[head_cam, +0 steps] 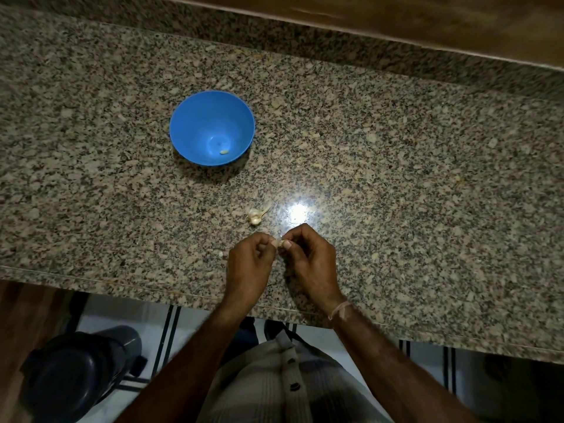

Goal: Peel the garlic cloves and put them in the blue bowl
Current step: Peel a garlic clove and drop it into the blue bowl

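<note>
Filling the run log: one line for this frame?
step: peeling | hands: left hand and right hand pinch one garlic clove | blue bowl: one peeled clove | counter: garlic bulb

A speckled granite counter (396, 148) fills the view, a bright glare (297, 210) of overhead light on it. Behind runs a granite upstand (274, 41) – then wood panel (427, 16). Below the edge – pale striped floor (158, 325) and a dark bin (76, 374).
</note>
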